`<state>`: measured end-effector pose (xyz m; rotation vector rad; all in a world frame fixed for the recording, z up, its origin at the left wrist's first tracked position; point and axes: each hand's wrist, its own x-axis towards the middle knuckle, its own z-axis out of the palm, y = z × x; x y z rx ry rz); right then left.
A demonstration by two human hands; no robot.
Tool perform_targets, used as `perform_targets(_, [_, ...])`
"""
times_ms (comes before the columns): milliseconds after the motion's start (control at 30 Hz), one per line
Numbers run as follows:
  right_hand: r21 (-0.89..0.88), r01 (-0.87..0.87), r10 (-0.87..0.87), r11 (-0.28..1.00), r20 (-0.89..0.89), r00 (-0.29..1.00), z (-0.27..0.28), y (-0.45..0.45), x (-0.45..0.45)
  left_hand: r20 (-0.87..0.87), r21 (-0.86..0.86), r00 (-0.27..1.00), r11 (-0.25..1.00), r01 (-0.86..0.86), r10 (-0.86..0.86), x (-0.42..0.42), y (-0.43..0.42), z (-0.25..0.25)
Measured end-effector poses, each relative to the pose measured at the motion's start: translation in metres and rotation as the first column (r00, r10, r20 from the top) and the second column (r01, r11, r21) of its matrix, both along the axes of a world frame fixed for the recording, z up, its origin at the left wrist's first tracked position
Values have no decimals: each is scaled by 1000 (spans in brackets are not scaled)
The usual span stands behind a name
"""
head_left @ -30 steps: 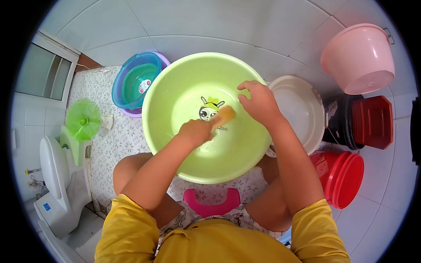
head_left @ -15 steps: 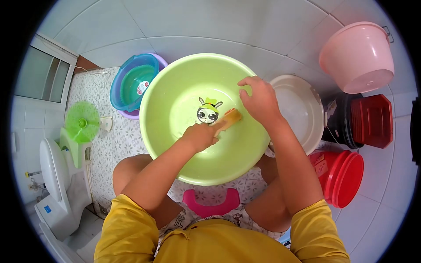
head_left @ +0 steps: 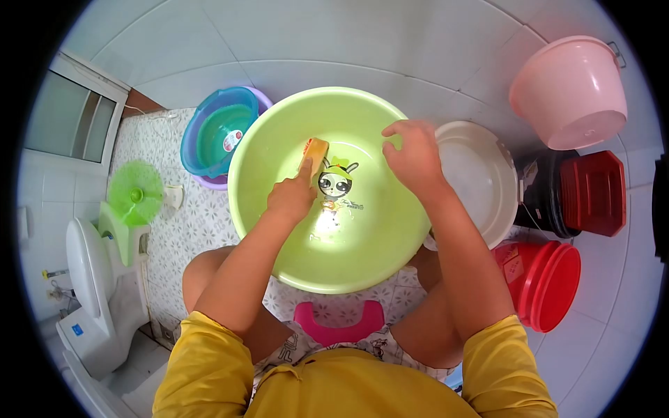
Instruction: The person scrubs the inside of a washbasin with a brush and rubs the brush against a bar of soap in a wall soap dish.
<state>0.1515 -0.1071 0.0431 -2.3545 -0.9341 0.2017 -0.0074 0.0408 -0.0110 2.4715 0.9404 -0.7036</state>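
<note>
From where I stand, the big green basin (head_left: pixel 362 240) is hemmed in. A cream basin (head_left: pixel 481 184) sits just beside it on the right, partly covered by the person's right forearm, and past that come red buckets (head_left: pixel 555 287), a black bucket (head_left: pixel 542 198), a dark red tub (head_left: pixel 603 191) and a pale pink bucket (head_left: pixel 568 97) above them. On the far left, a blue basin (head_left: pixel 226 125) rests with a purple basin (head_left: pixel 265 102) beneath it. The near side is crowded too, with the person's knees close to the rim and a pink stool (head_left: pixel 339 324) between them.

Inside the green basin, left of the printed cartoon (a big-eyed, long-eared character), is a yellowish brush (head_left: pixel 318 151). The left hand (head_left: pixel 291 197) is clasped around its lower end, hiding that part. The right hand (head_left: pixel 412 157) is at the right rim, thumb and forefinger curled with a gap between; whether its other fingers grasp the rim, I cannot tell.

The floor (head_left: pixel 188 219) is patterned in grey and white, and pale tiled wall (head_left: pixel 334 42) rises behind. A white toilet (head_left: pixel 87 272) stands at left.
</note>
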Motion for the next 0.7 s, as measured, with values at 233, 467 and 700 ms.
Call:
perform_targets(233, [-19, -52, 52, 998, 10, 999, -3, 0, -2, 43, -44, 998, 998, 43, -42, 15, -18, -13])
perform_targets(467, [-34, -72, 73, 997, 36, 997, -4, -2, -1, 107, -235, 952, 923, 305, -287, 15, -39, -16])
perform_targets(700, [-74, -65, 64, 995, -6, 998, -5, -1, 0, -24, -530, 837, 717, 453, -546, 8, -38, 31])
